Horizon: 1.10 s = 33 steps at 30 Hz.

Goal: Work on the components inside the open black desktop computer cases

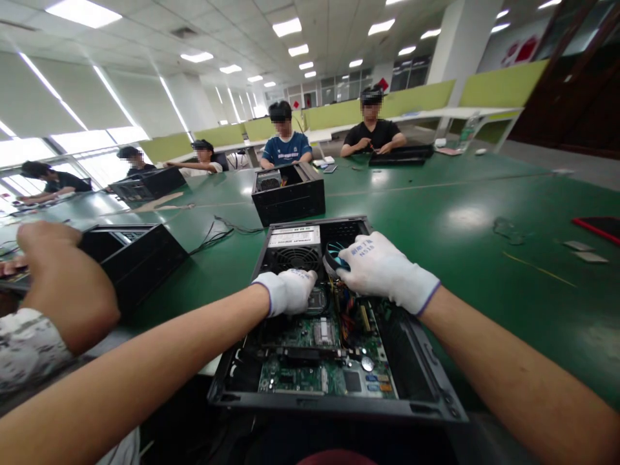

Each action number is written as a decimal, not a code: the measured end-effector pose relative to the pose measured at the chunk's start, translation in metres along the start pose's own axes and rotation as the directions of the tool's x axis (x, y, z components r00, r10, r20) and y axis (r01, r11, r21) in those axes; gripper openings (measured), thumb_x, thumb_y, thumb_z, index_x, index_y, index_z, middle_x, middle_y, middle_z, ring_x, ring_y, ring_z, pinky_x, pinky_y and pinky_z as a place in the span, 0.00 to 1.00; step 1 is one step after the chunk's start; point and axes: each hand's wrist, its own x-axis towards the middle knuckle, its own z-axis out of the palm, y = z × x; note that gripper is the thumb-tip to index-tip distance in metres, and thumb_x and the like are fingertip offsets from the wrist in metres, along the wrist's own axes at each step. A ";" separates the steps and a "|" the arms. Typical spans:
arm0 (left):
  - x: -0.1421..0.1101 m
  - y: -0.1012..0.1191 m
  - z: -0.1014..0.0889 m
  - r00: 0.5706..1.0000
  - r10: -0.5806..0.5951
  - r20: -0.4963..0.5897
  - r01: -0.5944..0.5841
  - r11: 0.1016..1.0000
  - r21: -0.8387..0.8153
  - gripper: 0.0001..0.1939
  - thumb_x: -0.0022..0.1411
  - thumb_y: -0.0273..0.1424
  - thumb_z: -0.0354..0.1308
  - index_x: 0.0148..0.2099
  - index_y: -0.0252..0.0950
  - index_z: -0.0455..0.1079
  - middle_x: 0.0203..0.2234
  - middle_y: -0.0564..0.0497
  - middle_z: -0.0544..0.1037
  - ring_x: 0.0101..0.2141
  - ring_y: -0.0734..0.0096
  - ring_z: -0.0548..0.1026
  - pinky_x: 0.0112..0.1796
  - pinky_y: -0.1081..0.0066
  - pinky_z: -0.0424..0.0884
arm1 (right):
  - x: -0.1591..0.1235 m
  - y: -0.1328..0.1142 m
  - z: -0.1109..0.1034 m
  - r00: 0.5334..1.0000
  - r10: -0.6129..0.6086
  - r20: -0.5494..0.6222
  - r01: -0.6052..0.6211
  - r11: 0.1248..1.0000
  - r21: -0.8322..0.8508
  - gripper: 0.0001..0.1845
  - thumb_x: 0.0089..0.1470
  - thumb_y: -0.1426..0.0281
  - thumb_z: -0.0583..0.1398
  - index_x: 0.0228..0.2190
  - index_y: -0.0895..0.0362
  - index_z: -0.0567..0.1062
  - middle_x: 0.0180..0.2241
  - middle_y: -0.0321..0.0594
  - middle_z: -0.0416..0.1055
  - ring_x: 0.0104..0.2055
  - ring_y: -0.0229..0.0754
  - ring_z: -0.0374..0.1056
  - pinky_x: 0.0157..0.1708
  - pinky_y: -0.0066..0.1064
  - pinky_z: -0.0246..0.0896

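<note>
An open black computer case lies in front of me on the green table, its green motherboard exposed. My left hand, in a white glove, rests with curled fingers on the motherboard beside the CPU socket. My right hand, also gloved, grips a black cooler fan with blue blades above the board. Behind the hands sits the power supply with its round grille and white label.
A neighbour's bare arm works at another black case on my left. A third open case stands further back. Several people sit along the far side of the green table. Small flat parts lie at right.
</note>
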 end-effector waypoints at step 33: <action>0.035 0.001 0.012 0.997 0.071 0.032 -0.073 0.994 0.076 0.21 0.55 0.33 0.65 0.52 0.38 0.74 0.47 0.44 0.81 0.47 0.55 0.79 0.49 0.65 0.75 | -0.006 0.006 -0.004 0.996 -0.078 0.034 0.076 0.995 0.072 0.16 0.61 0.62 0.56 0.38 0.56 0.81 0.39 0.50 0.79 0.46 0.55 0.71 0.42 0.43 0.58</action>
